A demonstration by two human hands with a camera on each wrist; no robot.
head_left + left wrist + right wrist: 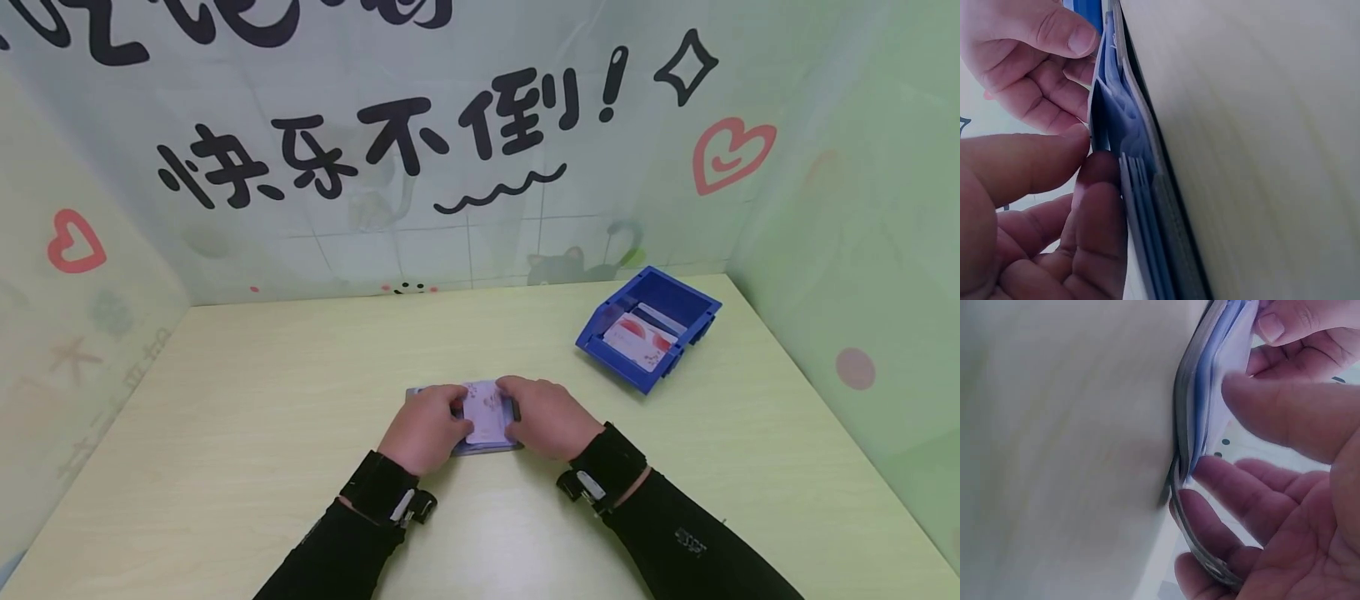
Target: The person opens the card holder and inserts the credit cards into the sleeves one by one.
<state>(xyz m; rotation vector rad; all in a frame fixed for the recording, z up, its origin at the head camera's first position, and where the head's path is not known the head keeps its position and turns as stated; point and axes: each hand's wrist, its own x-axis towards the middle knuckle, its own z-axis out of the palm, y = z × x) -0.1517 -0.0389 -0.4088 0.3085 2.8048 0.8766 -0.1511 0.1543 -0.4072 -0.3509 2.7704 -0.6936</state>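
Observation:
A card holder (pixel 491 449) with a grey cover and bluish clear sleeves lies on the table between my hands. On its upper leaf is a pale pink printed card (pixel 485 411); whether it sits fully inside a sleeve, I cannot tell. My left hand (pixel 427 428) pinches the leaf's left edge between thumb and index finger. Several stacked sleeves (pixel 1141 219) show beneath those fingers in the left wrist view. At the other edge, my right hand (pixel 551 418) has its thumb over the leaves and fingers curled about the grey cover flap (pixel 1192 540).
A blue open-front plastic bin (pixel 617 358) stands at the back right of the table (pixel 285 375), with printed cards (pixel 637 340) inside. Printed wall panels (pixel 480 242) border the table at the back and both sides.

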